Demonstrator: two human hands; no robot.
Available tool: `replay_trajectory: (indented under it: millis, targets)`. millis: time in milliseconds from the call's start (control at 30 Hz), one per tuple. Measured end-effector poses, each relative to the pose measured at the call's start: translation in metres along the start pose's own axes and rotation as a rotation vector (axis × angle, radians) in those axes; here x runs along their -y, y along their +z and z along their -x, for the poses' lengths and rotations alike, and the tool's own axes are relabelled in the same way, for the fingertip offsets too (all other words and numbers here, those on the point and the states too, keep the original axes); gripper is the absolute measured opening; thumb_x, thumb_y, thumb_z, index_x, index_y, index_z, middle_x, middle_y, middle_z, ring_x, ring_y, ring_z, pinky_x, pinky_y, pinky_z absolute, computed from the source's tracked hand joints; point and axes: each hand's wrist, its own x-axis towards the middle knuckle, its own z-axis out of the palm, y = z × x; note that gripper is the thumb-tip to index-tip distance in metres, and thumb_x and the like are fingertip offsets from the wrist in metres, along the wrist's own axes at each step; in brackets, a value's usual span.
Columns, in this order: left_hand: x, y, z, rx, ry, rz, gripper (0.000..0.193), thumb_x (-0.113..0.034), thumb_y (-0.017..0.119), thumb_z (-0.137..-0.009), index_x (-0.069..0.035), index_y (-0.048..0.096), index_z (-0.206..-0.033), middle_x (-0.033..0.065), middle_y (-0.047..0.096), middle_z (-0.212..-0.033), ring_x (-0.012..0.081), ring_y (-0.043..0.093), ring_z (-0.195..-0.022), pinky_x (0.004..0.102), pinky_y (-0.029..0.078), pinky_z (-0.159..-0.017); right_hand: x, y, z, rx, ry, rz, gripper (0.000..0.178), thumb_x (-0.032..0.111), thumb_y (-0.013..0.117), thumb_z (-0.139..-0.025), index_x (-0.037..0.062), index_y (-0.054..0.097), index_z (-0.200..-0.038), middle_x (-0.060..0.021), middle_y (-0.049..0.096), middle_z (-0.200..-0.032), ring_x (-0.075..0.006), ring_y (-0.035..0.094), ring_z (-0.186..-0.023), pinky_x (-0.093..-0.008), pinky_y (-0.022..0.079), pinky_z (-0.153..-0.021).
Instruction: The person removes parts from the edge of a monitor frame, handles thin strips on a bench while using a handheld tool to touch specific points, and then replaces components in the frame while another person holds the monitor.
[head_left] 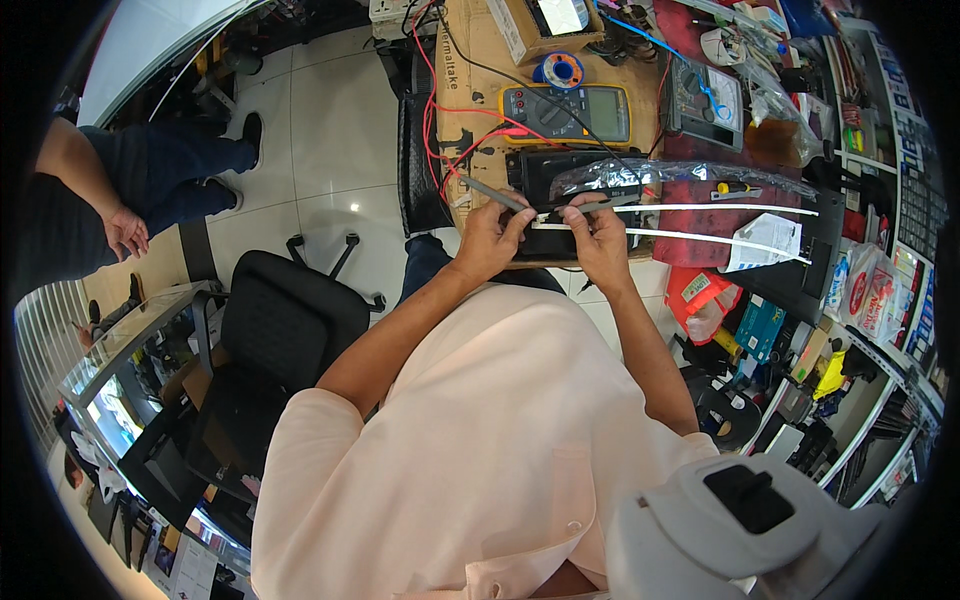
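Note:
My left hand (488, 238) is closed around a slim grey stick-like tool (490, 192), whose kind I cannot make out. Opposite it, my right hand (600, 242) pinches a slim dark pointed tool (606, 203). Both sets of fingertips nearly meet at the near ends of two narrow white strips (700, 236), which run off to the right across the bench. Whether my fingers also grip a strip is hidden. Just beyond my hands lies a black flat object (530, 172), and past that a yellow-edged multimeter (567, 113) with red and black leads.
A solder wire spool (559, 71) and an open cardboard box (535, 30) stand farther back on the bench. An analog meter (704, 104) and a yellow-handled cutter (735, 188) lie to the right. Another person (110, 190) stands at left, near a black chair (285, 320).

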Motion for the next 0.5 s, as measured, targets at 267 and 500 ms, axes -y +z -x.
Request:
replay_trajectory:
  millis: [267,500]
  targets:
    - [0.0028,0.0039,-0.0001,-0.038,0.055,-0.012,0.013,-0.01,0.063,-0.093,0.001,0.059,-0.099,0.0045,0.06,-0.073,0.0098,0.057,-0.059,0.0247,0.046,-0.052,-0.001,0.0004,-0.0003,-0.007,-0.008,0.007,0.015,0.016,0.065,-0.093,0.0017,0.06,-0.098,-0.0053,0.064,-0.082,-0.0124,0.06,-0.074,-0.0275,0.049,-0.07]
    - [0.0006,0.0051,0.0002,-0.046,0.052,-0.016,0.011,-0.009,0.063,-0.093,0.001,0.059,-0.097,0.004,0.059,-0.072,0.0103,0.056,-0.058,0.0248,0.045,-0.052,-0.0004,0.0009,0.0002,-0.01,0.004,0.006,0.015,0.015,0.065,-0.093,0.0016,0.06,-0.097,-0.0052,0.064,-0.081,-0.0121,0.059,-0.073,-0.0275,0.049,-0.069]
